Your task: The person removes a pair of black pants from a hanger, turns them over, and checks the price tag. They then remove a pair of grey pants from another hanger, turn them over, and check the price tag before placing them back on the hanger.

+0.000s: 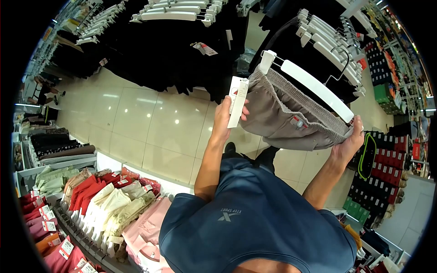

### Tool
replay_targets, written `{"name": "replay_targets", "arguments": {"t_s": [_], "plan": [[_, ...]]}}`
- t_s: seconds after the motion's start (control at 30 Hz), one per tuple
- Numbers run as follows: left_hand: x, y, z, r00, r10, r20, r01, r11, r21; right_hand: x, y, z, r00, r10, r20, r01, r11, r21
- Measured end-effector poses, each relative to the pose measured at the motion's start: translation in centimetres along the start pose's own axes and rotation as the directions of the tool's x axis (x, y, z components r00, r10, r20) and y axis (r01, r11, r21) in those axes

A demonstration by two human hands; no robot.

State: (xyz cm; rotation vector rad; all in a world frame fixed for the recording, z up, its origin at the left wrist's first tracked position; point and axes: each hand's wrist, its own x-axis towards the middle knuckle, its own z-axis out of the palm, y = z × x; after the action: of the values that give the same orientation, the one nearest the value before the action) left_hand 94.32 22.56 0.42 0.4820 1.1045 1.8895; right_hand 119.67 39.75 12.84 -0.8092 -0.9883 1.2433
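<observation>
Over tiled floor (168, 132), the left hand (222, 119) pinches a white tag (238, 103); the right hand (349, 144) grips the gray waistband (327, 117).

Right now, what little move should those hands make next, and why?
Probably tilt the white tag slightly toward the face with the left hand: that hand holds it by its edge, print shows on it, and the right hand steadies the grey garment near the hanger's end.
</observation>
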Motion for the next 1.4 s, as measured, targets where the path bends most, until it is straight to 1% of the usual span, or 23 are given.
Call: {"name": "replay_targets", "arguments": {"t_s": [0.07,0.17,0.27,0.37,0.47,0.57,0.67,0.77,1.07,1.17,1.27,1.4], "plan": [[-0.1,0.0,-0.1,1.0,0.014,0.017,-0.014,1.0,0.028,0.1,0.1,-0.1,1.0,-0.002,-0.001,0.002,1.0,-0.011],[-0.1,-0.3,-0.4,1.0,0.024,0.008,-0.024,1.0,0.001,0.1,-0.1,-0.1,1.0,0.0,0.001,0.0,1.0,-0.013],[-0.3,-0.1,0.3,0.998,0.027,-0.061,-0.023,0.997,0.07,0.2,0.0,-0.2,1.0,0.001,0.004,-0.001,1.0,-0.008],[-0.4,-0.8,-0.3,0.995,-0.049,-0.087,0.053,0.998,0.043,0.3,0.0,-0.3,1.0,0.003,0.004,-0.003,1.0,-0.006],[-0.7,-1.0,0.3,0.991,0.038,-0.129,-0.033,0.999,0.042,0.2,-0.1,-0.3,1.0,0.001,0.0,-0.001,1.0,-0.005],[-1.1,-0.3,0.5,0.999,-0.024,-0.049,0.019,0.993,-0.113,0.2,0.0,-0.6,1.0,-0.008,-0.004,0.008,1.0,-0.012],[-1.2,-0.2,0.3,0.999,-0.053,-0.009,0.052,0.993,-0.11,0.0,-0.1,-0.5,1.0,-0.016,-0.02,0.015,1.0,-0.013],[-1.4,0.4,0.8,0.999,-0.052,0.001,0.052,0.991,-0.124,-0.1,-0.1,-0.7,1.0,-0.015,-0.021,0.015,1.0,-0.011],[-1.3,0.5,0.9,1.0,-0.002,-0.002,0.002,1.0,0.004,-0.2,-0.1,-0.4,1.0,-0.014,-0.028,0.014,1.0,-0.001],[-1.4,0.8,1.3,0.998,0.053,-0.026,-0.052,0.997,0.049,-0.2,-0.3,-0.1,1.0,-0.017,-0.02,0.017,1.0,0.001],[-1.5,0.9,1.2,0.998,0.054,-0.033,-0.05,0.994,0.098,0.2,0.1,-0.5,0.999,-0.03,-0.023,0.03,1.0,0.0],[-1.6,1.1,1.2,0.997,0.067,-0.027,-0.064,0.993,0.101,0.3,0.3,-0.2,0.999,-0.028,-0.037,0.028,0.999,0.016]]}}
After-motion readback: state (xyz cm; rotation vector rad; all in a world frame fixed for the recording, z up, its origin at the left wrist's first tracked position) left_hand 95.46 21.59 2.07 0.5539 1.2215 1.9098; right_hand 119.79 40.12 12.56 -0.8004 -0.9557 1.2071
